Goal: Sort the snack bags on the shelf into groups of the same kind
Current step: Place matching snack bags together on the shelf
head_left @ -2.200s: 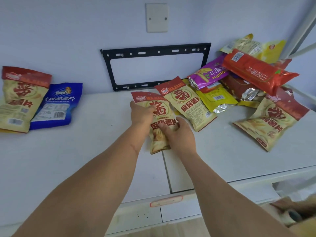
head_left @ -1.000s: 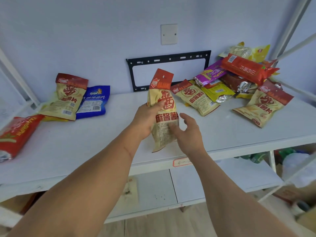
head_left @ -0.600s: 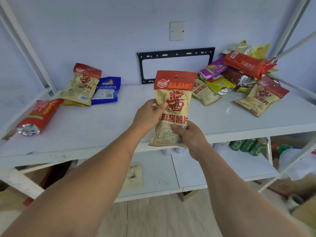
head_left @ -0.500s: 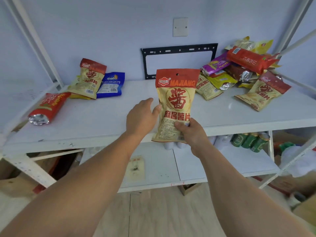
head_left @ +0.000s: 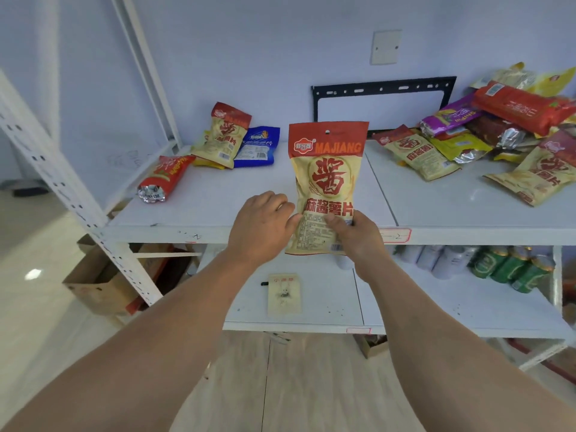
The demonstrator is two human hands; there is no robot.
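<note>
In front of the white shelf [head_left: 218,210], a MAJIANG bag [head_left: 327,182] stands upright in the air, cream with a red top band, held out over the shelf's front edge. The right hand [head_left: 355,235] pinches its lower right corner, thumb across the front print and the other fingers behind. The left hand [head_left: 261,226] sits at the bag's lower left edge with its fingers loosely curled, touching the side of the bag; whether it truly grips I cannot tell. Both forearms reach forward from below, the left one coming in at a slant.

On the shelf I count three more bags of the same cream-and-red kind: one propped at the back left [head_left: 223,135], one lying flat right of centre [head_left: 417,152], and one at the far right edge [head_left: 536,173]. Beside the left one lies a single blue bag [head_left: 257,146], and further left one red tube-shaped pack [head_left: 165,177] with a silver end. The heap at the back right [head_left: 486,126] holds one purple bag [head_left: 448,115], one long red pack [head_left: 520,104] and some yellow and silver ones, too overlapped to count. On the lower shelf stand green cans [head_left: 511,269], at least three.
</note>
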